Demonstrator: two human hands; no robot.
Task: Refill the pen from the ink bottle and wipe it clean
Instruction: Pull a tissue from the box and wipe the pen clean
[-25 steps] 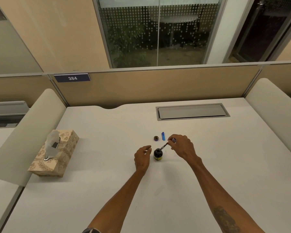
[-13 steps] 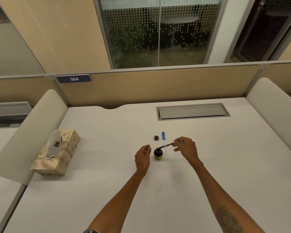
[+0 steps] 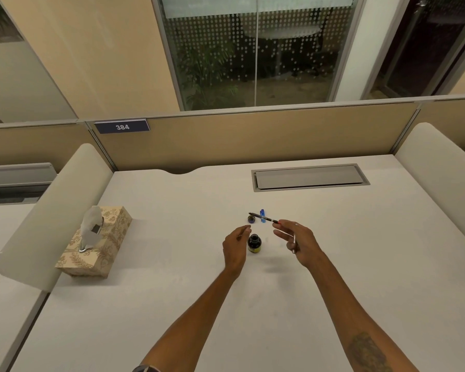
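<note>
A small dark ink bottle stands open on the white desk. Just behind it lie its round cap and a blue pen cap. My right hand pinches a thin dark pen section by its rear end, holding it almost level above the caps, tip pointing left. A silver pen piece is tucked under the same hand's fingers. My left hand hovers just left of the bottle with loosely curled fingers, and I see nothing in it.
A patterned tissue box with a tissue sticking up sits at the desk's left. A closed grey cable hatch lies at the back right. Rounded side dividers and a rear partition fence the desk.
My right hand has lifted the pen section's tip out of the ink bottle and swung it up and back to nearly level. My left hand has stayed beside the bottle.
</note>
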